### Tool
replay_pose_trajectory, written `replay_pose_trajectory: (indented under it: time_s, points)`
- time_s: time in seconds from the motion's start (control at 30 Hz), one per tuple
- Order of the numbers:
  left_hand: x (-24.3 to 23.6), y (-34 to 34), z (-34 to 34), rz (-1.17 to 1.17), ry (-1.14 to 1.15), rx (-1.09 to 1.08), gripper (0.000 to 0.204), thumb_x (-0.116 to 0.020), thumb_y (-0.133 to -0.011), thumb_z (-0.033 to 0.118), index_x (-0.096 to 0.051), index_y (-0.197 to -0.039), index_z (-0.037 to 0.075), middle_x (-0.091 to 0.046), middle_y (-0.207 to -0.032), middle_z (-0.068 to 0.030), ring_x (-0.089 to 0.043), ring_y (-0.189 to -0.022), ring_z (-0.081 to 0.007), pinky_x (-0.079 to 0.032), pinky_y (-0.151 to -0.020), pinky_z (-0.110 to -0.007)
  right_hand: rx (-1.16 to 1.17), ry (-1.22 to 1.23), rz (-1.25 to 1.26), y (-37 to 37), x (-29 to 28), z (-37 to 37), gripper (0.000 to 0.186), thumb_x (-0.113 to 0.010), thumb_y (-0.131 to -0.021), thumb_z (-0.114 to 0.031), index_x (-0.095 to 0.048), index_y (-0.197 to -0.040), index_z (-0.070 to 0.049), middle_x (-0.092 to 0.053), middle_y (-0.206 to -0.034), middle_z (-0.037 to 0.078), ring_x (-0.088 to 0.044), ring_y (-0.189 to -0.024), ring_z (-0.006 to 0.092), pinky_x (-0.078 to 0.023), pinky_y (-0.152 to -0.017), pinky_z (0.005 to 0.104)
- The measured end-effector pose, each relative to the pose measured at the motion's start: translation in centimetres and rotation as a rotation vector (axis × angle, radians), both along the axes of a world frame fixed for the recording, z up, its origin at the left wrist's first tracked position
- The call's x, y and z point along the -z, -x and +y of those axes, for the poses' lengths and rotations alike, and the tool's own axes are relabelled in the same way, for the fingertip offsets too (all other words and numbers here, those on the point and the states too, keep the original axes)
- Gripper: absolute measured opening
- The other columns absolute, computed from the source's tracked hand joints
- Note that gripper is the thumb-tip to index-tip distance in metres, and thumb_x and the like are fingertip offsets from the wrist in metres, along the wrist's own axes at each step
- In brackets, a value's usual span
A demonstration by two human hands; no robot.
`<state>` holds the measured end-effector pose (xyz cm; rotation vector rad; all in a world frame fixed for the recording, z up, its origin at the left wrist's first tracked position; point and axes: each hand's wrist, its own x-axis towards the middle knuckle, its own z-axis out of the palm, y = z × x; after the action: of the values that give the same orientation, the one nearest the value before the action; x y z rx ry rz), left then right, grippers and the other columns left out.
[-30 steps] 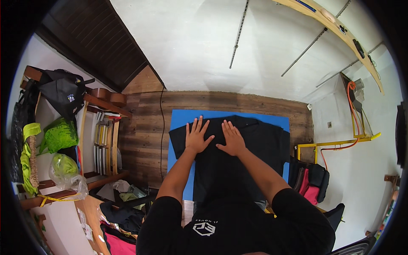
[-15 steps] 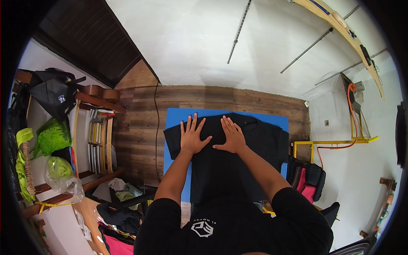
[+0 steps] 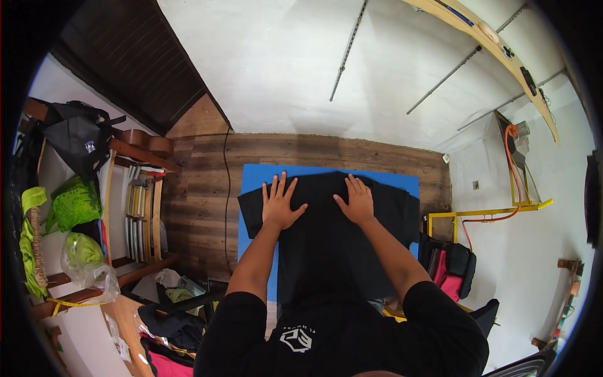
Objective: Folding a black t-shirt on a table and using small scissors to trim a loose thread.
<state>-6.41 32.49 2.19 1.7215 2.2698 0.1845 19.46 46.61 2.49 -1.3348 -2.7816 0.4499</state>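
Note:
A black T-shirt (image 3: 323, 235) lies spread over a blue board (image 3: 257, 168), its sleeves out to both sides. Flat on the upper left of the shirt, near the left sleeve, rests my left hand (image 3: 281, 204) with fingers spread. My right hand (image 3: 357, 200) presses flat on the shirt's upper part, right of the middle, thumb apart from the fingers. Neither hand holds anything. The lower end of the shirt runs toward my body, where my own black top makes its edge hard to make out.
To the left stands a wooden rack with frames (image 3: 143, 217), a black backpack (image 3: 78, 138) and green cloth (image 3: 74, 201). Folded dark and pink garments (image 3: 449, 270) hang at the right, below a yellow metal bar (image 3: 490, 210). A dark cable (image 3: 227, 188) runs down the wood-patterned surface.
My right hand has slid to the right across the shirt, away from my left hand. My left hand stays flat in about the same place. The whole view has shifted slightly.

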Motion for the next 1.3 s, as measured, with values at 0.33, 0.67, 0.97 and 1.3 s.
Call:
replay_pose_trajectory:
  time_s: [0.33,0.67,0.97,1.3]
  points:
    - [0.1,-0.1,0.2,-0.008,-0.006,-0.002,0.094,-0.059,-0.095,0.073,-0.024,-0.172,0.033,-0.008,-0.182,-0.0065,-0.006,-0.167,-0.031,-0.003,-0.133,-0.059,0.045,-0.145,-0.118,3.2,0.1,0.1,0.096,-0.05,-0.104,-0.069,-0.028,-0.169,-0.001,-0.02,-0.179,0.015,-0.016,-0.166,0.032,-0.013,-0.133,0.0501]
    - [1.0,0.0,0.2,0.002,-0.04,-0.013,0.092,-0.061,-0.094,0.07,-0.027,-0.172,0.034,-0.011,-0.182,-0.0063,-0.009,-0.167,-0.0321,-0.005,-0.133,-0.06,-0.217,-0.17,0.106,7.0,2.7,-2.9,0.089,-0.047,-0.105,-0.065,-0.031,-0.169,-0.005,-0.027,-0.177,0.013,-0.025,-0.164,0.0289,-0.02,-0.131,0.0496]
    - [0.7,-0.3,0.4,0.012,-0.009,-0.026,0.095,-0.063,-0.091,0.069,-0.026,-0.172,0.035,-0.008,-0.182,-0.006,-0.006,-0.167,-0.0363,-0.003,-0.132,-0.062,-0.204,-0.149,0.108,7.1,2.3,-2.7,0.091,-0.047,-0.104,-0.067,-0.029,-0.169,-0.005,-0.025,-0.178,0.014,-0.024,-0.164,0.0291,-0.019,-0.131,0.0502]
    - [1.1,-0.5,0.3,0.016,-0.095,-0.024,0.094,-0.063,-0.092,0.07,-0.028,-0.171,0.034,-0.012,-0.181,-0.0079,-0.009,-0.166,-0.0388,-0.004,-0.132,-0.063,-0.175,-0.172,0.118,6.8,2.7,-3.0,0.098,-0.047,-0.103,-0.069,-0.024,-0.17,-0.001,-0.022,-0.178,0.019,-0.02,-0.165,0.0317,-0.017,-0.132,0.0502]
